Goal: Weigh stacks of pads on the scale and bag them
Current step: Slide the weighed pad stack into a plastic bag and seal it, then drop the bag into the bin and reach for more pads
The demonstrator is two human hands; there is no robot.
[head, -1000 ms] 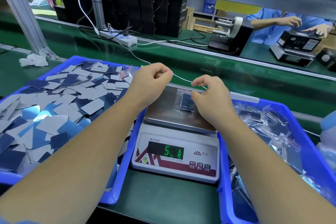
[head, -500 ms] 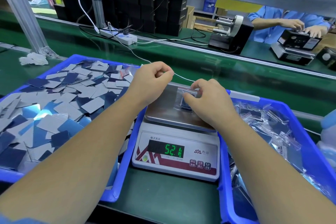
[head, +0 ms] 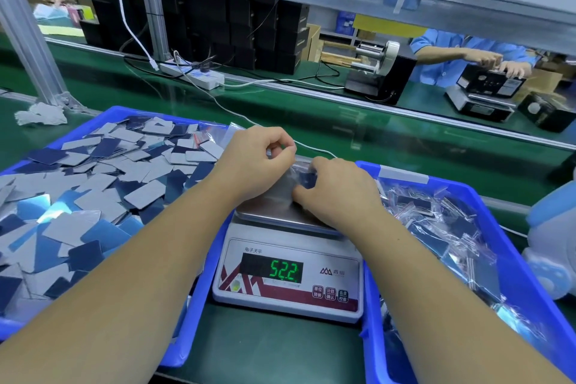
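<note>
Scale (head: 288,277) on the green surface (head: 265,349), display reading 52.2, flanked by a left bin (head: 199,299) of loose pads (head: 93,184) and a right bin (head: 526,274) of filled bags (head: 442,227). Above the scale's pan (head: 274,212), the right hand (head: 338,193), grip curled, pinches a clear bag (head: 304,176) holding a dark pad stack, and the left hand (head: 260,159), grip curled, pinches the bag's top edge. Beyond: a power strip (head: 199,76) and a tape dispenser (head: 380,72).

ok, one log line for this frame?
step: sealing bag on scale | left hand: pinching bag | right hand: pinching bag | display: 52.2
</note>
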